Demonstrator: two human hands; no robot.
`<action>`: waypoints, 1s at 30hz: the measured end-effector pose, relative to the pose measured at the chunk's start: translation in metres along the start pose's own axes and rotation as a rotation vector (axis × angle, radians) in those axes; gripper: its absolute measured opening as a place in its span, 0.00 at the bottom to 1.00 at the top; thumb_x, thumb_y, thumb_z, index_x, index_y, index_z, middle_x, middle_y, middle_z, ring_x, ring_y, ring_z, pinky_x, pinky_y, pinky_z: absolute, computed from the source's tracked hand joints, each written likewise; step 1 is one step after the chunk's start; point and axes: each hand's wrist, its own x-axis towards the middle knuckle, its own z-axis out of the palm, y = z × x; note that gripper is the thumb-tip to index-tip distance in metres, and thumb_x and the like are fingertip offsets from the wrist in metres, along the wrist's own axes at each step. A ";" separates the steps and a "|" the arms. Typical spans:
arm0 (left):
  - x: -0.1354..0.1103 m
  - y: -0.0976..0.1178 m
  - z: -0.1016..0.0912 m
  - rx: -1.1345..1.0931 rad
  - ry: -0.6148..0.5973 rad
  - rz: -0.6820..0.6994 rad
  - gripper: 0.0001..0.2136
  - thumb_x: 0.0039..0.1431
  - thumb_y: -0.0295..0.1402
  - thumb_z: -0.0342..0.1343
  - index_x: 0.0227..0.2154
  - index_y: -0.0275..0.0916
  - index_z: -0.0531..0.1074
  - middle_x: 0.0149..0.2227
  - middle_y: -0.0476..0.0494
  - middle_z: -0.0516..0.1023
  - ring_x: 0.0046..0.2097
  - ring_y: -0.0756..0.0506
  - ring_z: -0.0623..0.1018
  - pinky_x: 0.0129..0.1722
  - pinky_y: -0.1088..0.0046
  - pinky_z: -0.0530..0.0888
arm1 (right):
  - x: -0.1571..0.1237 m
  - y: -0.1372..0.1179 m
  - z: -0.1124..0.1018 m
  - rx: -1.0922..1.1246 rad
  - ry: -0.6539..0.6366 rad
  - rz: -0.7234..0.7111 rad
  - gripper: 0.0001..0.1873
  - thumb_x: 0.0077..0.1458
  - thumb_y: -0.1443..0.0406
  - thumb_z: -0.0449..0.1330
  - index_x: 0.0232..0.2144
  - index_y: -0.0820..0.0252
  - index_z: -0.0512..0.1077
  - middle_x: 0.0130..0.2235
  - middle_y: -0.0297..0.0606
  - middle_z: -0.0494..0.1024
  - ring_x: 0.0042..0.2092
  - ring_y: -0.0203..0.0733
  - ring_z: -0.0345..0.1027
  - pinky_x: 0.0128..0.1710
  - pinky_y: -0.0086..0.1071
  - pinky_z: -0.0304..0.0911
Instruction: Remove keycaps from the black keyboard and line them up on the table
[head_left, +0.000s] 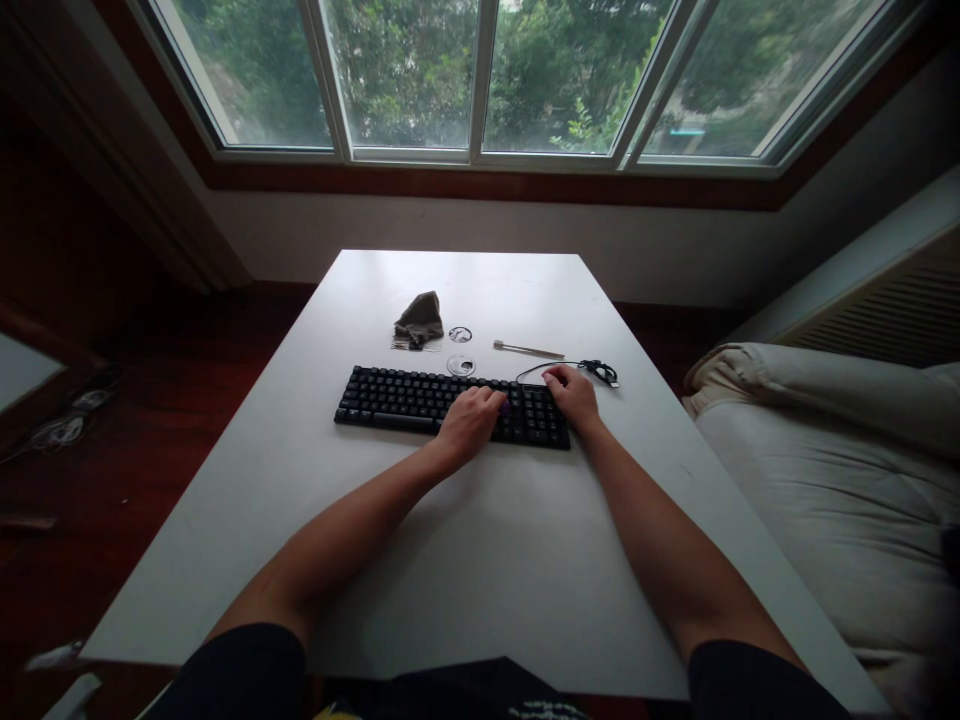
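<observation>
A black keyboard (405,398) lies across the middle of a white table (480,560). My left hand (469,422) rests on the keyboard's right half with fingers curled down onto the keys; something small and purple shows at its fingertips. My right hand (574,395) sits on the keyboard's far right corner, fingers bent over its edge beside the black cable (596,370). Whether either hand grips anything is unclear.
Behind the keyboard lie a crumpled grey cloth (420,318), two small round clear lids (460,350) and a thin wooden-handled brush (529,349). A cream cushion (825,440) sits to the right. Windows run along the far wall.
</observation>
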 end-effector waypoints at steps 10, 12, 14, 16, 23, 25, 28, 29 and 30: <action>0.000 0.000 -0.002 -0.070 -0.070 0.136 0.10 0.70 0.29 0.49 0.45 0.39 0.76 0.44 0.41 0.76 0.47 0.43 0.75 0.52 0.65 0.73 | 0.000 0.001 0.001 0.006 -0.001 0.008 0.13 0.58 0.57 0.56 0.35 0.56 0.77 0.37 0.40 0.82 0.38 0.47 0.72 0.41 0.39 0.65; 0.001 0.000 -0.010 -0.116 -0.133 0.265 0.11 0.70 0.28 0.50 0.45 0.40 0.77 0.45 0.42 0.76 0.47 0.44 0.76 0.52 0.67 0.72 | 0.000 0.001 0.001 0.008 -0.003 0.006 0.13 0.58 0.56 0.56 0.35 0.56 0.77 0.37 0.40 0.81 0.38 0.47 0.72 0.41 0.39 0.65; 0.004 -0.002 -0.019 -0.163 -0.209 0.386 0.10 0.69 0.28 0.50 0.44 0.42 0.78 0.44 0.43 0.77 0.46 0.45 0.76 0.52 0.69 0.72 | 0.000 0.000 0.000 0.012 -0.004 0.008 0.13 0.58 0.56 0.56 0.35 0.56 0.77 0.37 0.40 0.81 0.38 0.47 0.72 0.41 0.39 0.65; 0.012 -0.007 -0.026 -0.176 -0.211 0.391 0.10 0.69 0.28 0.51 0.44 0.42 0.78 0.44 0.43 0.77 0.47 0.45 0.76 0.52 0.69 0.72 | 0.000 -0.001 0.000 0.010 -0.001 0.006 0.13 0.59 0.56 0.56 0.35 0.56 0.76 0.37 0.40 0.81 0.38 0.47 0.72 0.41 0.40 0.65; 0.047 -0.024 -0.011 -0.115 0.050 -0.013 0.15 0.67 0.27 0.51 0.54 0.40 0.73 0.49 0.39 0.75 0.50 0.42 0.75 0.54 0.64 0.72 | 0.000 -0.001 -0.001 0.006 -0.002 0.006 0.12 0.58 0.57 0.56 0.34 0.56 0.76 0.37 0.40 0.81 0.38 0.47 0.72 0.42 0.39 0.65; 0.053 -0.023 -0.004 -0.100 0.009 0.021 0.15 0.66 0.26 0.51 0.53 0.40 0.75 0.49 0.39 0.76 0.50 0.42 0.75 0.54 0.64 0.72 | 0.000 0.000 -0.001 0.011 0.000 -0.003 0.12 0.58 0.57 0.56 0.34 0.56 0.76 0.37 0.39 0.81 0.38 0.46 0.72 0.42 0.39 0.65; 0.055 -0.018 0.003 -0.072 -0.046 0.132 0.16 0.66 0.23 0.49 0.49 0.41 0.78 0.48 0.41 0.76 0.49 0.43 0.75 0.54 0.65 0.72 | 0.000 0.001 0.000 0.014 -0.001 -0.001 0.12 0.58 0.57 0.56 0.35 0.56 0.77 0.37 0.39 0.81 0.38 0.46 0.72 0.41 0.39 0.65; 0.055 -0.016 0.004 -0.064 -0.048 0.157 0.16 0.66 0.23 0.48 0.48 0.41 0.79 0.47 0.41 0.77 0.48 0.43 0.75 0.54 0.65 0.72 | 0.000 0.001 0.000 0.013 -0.002 -0.001 0.12 0.58 0.57 0.56 0.35 0.56 0.77 0.37 0.39 0.81 0.38 0.46 0.72 0.41 0.39 0.65; 0.054 -0.014 0.005 -0.057 -0.046 0.175 0.17 0.66 0.22 0.47 0.47 0.41 0.79 0.47 0.42 0.77 0.47 0.44 0.74 0.53 0.66 0.72 | 0.000 0.000 0.000 0.012 -0.003 -0.001 0.12 0.58 0.57 0.56 0.35 0.56 0.77 0.37 0.40 0.81 0.38 0.46 0.72 0.41 0.39 0.65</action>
